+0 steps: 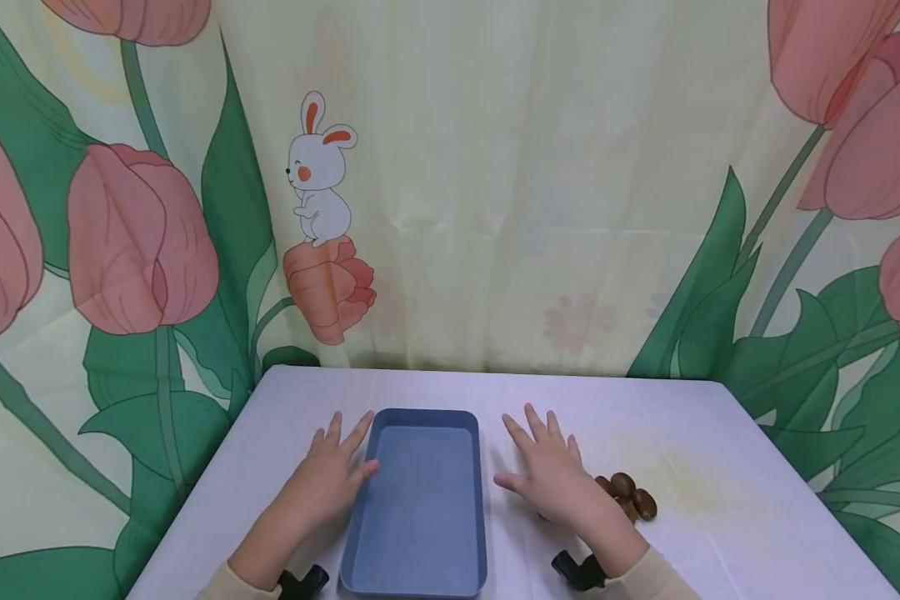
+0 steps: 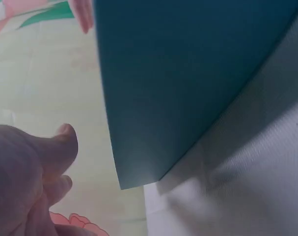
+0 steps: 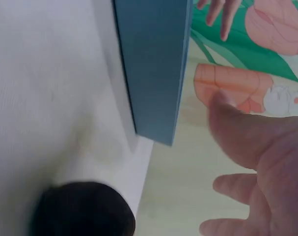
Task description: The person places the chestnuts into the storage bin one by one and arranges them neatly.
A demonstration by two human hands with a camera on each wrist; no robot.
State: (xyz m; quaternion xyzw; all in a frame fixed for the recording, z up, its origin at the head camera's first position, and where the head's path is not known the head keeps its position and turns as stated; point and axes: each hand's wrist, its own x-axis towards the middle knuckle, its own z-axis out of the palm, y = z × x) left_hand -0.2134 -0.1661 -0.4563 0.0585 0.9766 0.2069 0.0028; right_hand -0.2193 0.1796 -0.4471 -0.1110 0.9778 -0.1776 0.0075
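Observation:
A blue-grey rectangular tray [image 1: 420, 508] lies lengthwise on the table, its inside bare. My left hand [image 1: 330, 475] hovers by its left side with fingers spread, the index fingertip and thumb overlapping the rim in the head view. In the left wrist view, the thumb [image 2: 63, 147] shows apart from the tray's wall [image 2: 139, 123]. To the right of the tray my right hand [image 1: 551, 475] is held with fingers spread and nothing in it. Several glossy brown chestnuts [image 1: 624, 484] lie beside the right wrist, partly hidden behind it.
A white cloth covers the table [image 1: 720, 517]. Behind it hangs a curtain [image 1: 495, 208] printed with tulips and a rabbit. Black wrist cameras [image 1: 579, 571] sit under both wrists. A dark rounded shape [image 3: 85, 211] fills the lower left of the right wrist view.

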